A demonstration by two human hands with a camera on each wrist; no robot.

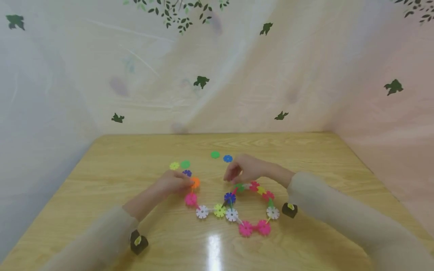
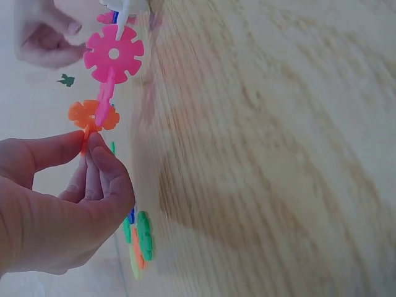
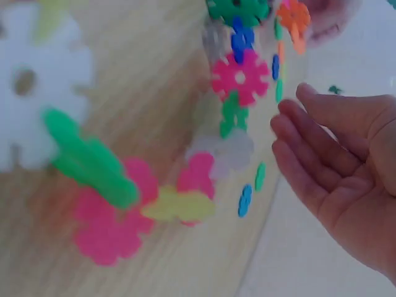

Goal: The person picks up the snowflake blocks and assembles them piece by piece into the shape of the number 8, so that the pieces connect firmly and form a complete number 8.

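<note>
My left hand point(image 1: 174, 182) pinches an orange notched plastic disc point(image 2: 85, 141) edge-on between thumb and fingertips. It meets another orange disc point(image 2: 93, 116), which joins pink discs point(image 2: 114, 54) in a chain of interlocking snowflake discs. The chain runs through a white disc point(image 1: 202, 212) and a yellow disc point(image 1: 219, 210) to a closed ring of coloured discs on the right, with a pink disc point(image 1: 263, 227) at its near side. Just above the ring's far left part hovers my right hand point(image 1: 246, 168). Its fingers point(image 3: 303, 161) are loosely bent and hold nothing.
Loose discs lie beyond the hands on the wooden table point(image 1: 135, 150): a green one point(image 1: 215, 154), a blue one point(image 1: 228, 159), a yellow one point(image 1: 174, 165) and another green one point(image 1: 185, 164). A pale curtain point(image 1: 237, 101) with leaf and bird prints hangs behind.
</note>
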